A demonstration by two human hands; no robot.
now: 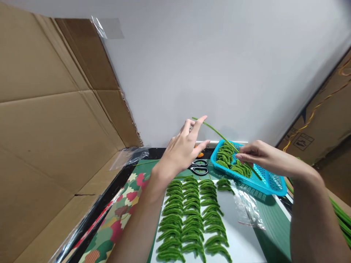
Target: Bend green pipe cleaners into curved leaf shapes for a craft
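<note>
A long green pipe cleaner (215, 130) slants through the air, its far end passing behind the fingers of my left hand (182, 146). That hand is open, thumb and index finger spread apart; whether its fingers touch the stem is hard to tell. My right hand (261, 157) pinches the pipe cleaner over a turquoise basket (259, 187), which holds curved green fuzzy pieces (224, 155). Below my hands, rows of similar curved green pieces (191, 215) lie on a white sheet (241, 241), with a shorter group at the upper right.
Black-handled scissors (199, 167) lie behind the rows on a green mat (274, 223). Clear plastic bags (249, 206) rest by the sheet and at the back left. Cardboard (49, 128) stands at left, a grey-white wall (208, 65) behind. More green stems (341, 219) are at far right.
</note>
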